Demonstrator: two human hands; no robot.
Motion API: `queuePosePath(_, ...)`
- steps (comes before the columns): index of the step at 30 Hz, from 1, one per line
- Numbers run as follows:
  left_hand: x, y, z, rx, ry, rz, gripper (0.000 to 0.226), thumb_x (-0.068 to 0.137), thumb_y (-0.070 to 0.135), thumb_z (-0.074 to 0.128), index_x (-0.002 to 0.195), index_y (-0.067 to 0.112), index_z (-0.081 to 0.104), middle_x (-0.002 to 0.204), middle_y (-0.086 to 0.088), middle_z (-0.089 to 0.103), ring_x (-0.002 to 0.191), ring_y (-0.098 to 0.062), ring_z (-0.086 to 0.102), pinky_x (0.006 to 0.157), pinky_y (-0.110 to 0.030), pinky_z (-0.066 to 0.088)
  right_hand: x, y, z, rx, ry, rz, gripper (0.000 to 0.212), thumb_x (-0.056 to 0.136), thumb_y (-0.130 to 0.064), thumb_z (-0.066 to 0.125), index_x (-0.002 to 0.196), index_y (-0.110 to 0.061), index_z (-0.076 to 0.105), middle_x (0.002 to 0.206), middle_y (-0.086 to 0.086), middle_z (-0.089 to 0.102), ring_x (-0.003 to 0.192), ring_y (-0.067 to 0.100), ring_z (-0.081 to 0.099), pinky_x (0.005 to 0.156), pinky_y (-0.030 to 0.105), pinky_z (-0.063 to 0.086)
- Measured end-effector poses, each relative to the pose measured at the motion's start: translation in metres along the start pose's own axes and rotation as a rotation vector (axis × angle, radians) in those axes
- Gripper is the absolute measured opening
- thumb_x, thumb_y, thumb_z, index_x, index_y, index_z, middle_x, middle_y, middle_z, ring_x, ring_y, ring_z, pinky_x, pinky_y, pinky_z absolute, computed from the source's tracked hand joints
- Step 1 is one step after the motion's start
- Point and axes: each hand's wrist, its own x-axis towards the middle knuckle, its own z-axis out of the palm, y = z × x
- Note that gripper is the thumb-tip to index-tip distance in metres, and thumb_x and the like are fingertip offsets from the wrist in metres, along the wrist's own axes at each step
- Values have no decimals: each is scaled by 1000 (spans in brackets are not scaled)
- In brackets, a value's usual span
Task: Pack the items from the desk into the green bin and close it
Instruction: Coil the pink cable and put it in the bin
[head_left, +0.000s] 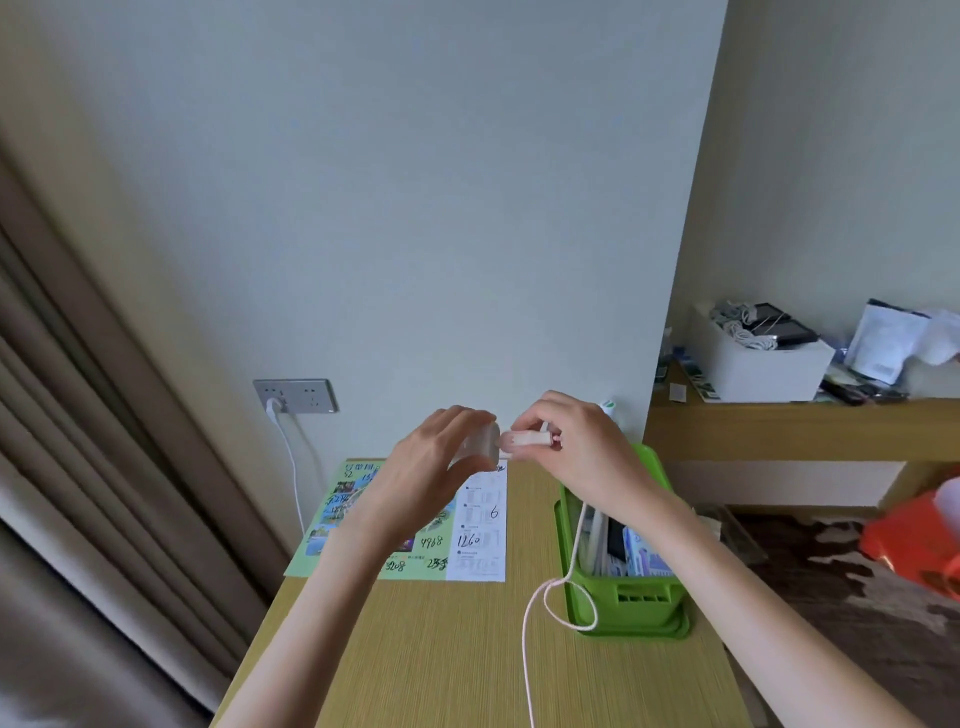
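Note:
Both hands are raised above the desk (467, 649). My left hand (441, 457) grips a small clear plastic cap or case (480, 444). My right hand (571, 441) pinches a pale pink plug-like piece (527, 440) whose end meets the clear piece. A pale pink cord (561, 587) hangs from my right hand and loops over the desk and the front of the green bin (644, 608). The bin stands open at the desk's right side, with a dark device, a blue-patterned pack and white items upright inside.
A green printed sheet with handwriting (363, 519) and a white sheet (480, 525) lie at the back of the desk. A wall socket (295, 396) with a white cable is behind. A curtain hangs left. A shelf with a white box (758, 364) is right; an orange object (914, 540) lies on the floor.

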Motion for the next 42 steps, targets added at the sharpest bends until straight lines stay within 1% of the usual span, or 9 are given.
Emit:
queuePosePath(14, 25, 36, -20, 98, -9, 161, 31, 95, 25, 58, 123, 12, 54, 118, 2, 57, 105, -22, 49, 79, -42, 48, -9, -6, -24, 39, 126, -49, 18, 78, -21, 79, 92, -16, 69, 86, -12, 60, 78, 8, 59, 69, 31, 48)
queuePosePath(19, 32, 31, -40, 101, 45, 151, 33, 94, 29, 57, 123, 14, 53, 118, 1, 57, 105, -23, 52, 77, -45, 50, -4, -5, -23, 296, 63, 90, 35, 77, -20, 80, 106, -18, 60, 75, -11, 64, 62, 4, 53, 61, 20, 43)
queuePosePath(21, 32, 21, -50, 90, 98, 120, 33, 95, 29, 56, 124, 14, 52, 118, 0, 57, 105, -23, 54, 79, -45, 49, -6, 2, -23, 455, 31, 137, 24, 83, -16, 73, 105, -14, 63, 69, -3, 62, 56, 5, 54, 57, 21, 45)
queuePosePath(25, 26, -2, -67, 18, 209, 33, 31, 97, 22, 54, 124, 7, 51, 114, -4, 58, 99, -25, 57, 81, -40, 47, -21, 26, -22, 698, 37, 275, 21, 94, -21, 59, 94, -4, 70, 66, 3, 57, 67, 16, 54, 77, 34, 49)
queuePosePath(28, 22, -12, -65, -67, 253, -79, 30, 98, 20, 52, 123, 4, 51, 110, -5, 60, 94, -23, 57, 77, -31, 44, -25, 31, -16, 781, 84, 359, 24, 96, -20, 54, 98, -3, 70, 65, 5, 51, 68, 19, 51, 86, 42, 49)
queuePosePath(30, 18, -11, -56, -177, 194, -207, 32, 99, 23, 48, 128, 9, 48, 109, -2, 62, 92, -23, 60, 75, -25, 44, -23, 26, -12, 814, 99, 352, 25, 97, -20, 52, 99, -3, 70, 63, 6, 48, 63, 19, 48, 73, 36, 50)
queuePosePath(33, 15, -1, -40, -518, 99, -378, 30, 103, 20, 40, 133, 16, 44, 104, -7, 67, 84, -31, 67, 69, -39, 52, -12, 10, -5, 821, 91, 302, 25, 100, -16, 48, 96, -1, 68, 60, 3, 44, 51, 15, 40, 51, 26, 41)
queuePosePath(37, 13, 14, -18, -808, 85, -520, 29, 103, 19, 28, 120, 21, 52, 96, -5, 73, 72, -21, 67, 59, -30, 49, 2, -10, 2, 763, 53, 251, 28, 102, -19, 46, 90, -3, 67, 57, 3, 43, 43, 13, 32, 42, 26, 28)
queuePosePath(42, 21, 15, -18, -1138, 88, -717, 36, 95, 38, 49, 109, 8, 65, 70, -7, 63, 58, -19, 57, 54, -27, 44, 5, -15, 9, 785, -94, 340, 32, 100, -24, 49, 77, -8, 64, 52, 2, 43, 41, 13, 29, 41, 25, 21)
